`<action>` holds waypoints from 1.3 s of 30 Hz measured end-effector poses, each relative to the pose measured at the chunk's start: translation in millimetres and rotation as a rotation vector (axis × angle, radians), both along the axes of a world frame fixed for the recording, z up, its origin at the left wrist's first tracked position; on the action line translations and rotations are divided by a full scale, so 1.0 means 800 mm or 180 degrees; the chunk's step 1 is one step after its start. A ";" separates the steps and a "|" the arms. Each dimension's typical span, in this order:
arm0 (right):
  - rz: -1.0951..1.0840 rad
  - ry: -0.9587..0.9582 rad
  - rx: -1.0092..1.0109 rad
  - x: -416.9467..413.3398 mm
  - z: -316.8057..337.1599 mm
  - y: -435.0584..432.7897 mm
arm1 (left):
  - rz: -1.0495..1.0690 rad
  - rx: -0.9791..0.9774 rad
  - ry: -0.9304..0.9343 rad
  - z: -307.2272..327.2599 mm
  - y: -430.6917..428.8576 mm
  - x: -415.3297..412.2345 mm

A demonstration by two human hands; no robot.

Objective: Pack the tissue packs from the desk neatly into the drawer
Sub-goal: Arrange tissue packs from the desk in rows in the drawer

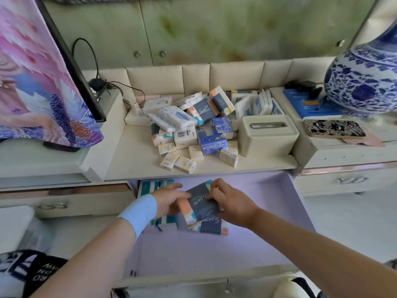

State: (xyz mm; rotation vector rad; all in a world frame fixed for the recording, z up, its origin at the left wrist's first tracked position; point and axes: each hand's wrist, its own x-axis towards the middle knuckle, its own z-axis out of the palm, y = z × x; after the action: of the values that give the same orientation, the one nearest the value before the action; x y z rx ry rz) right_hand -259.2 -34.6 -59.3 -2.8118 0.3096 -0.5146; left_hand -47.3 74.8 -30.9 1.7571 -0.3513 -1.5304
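Both hands, left hand [169,200] and right hand [228,204], pinch a dark tissue pack [202,203] over the open drawer [279,211]; best squared flush against packed rows [165,221], desk pile [193,134] still waiting.

Both hands are down in the open drawer [272,203], sharing one navy-and-peach tissue pack [203,204]. The left hand [169,200] grips its left edge, and the right hand [231,204] pinches the right edge from above. The pack sits tilted between the two sets of fingers. Just under the right fingers lies a second pack of the same design [211,228], flat on the drawer floor. Beyond and beneath the left fingers, teal-striped packs [148,187] fill the drawer's left side. Well past the fingertips, up on the desk [133,162], a loose heap of tissue packs [189,130] sits just beside a cream tissue box [267,136].
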 end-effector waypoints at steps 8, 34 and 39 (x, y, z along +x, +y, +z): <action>-0.1158 0.1590 0.0968 0.000 -0.033 -0.008 | -0.1587 0.0171 -0.1403 0.000 0.003 0.022; -0.1576 0.1630 0.1851 -0.003 -0.058 -0.043 | -0.3034 -0.0545 -0.3342 -0.037 -0.016 -0.039; -0.1567 0.1226 0.2642 0.001 -0.036 -0.030 | -0.3062 -0.0454 -0.3765 -0.063 -0.009 -0.036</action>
State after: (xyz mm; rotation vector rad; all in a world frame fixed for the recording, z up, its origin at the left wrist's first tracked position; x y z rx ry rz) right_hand -258.7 -58.3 -88.0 -1.9792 1.0324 0.0883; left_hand -75.8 67.5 -81.4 2.3254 -2.0383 -0.7025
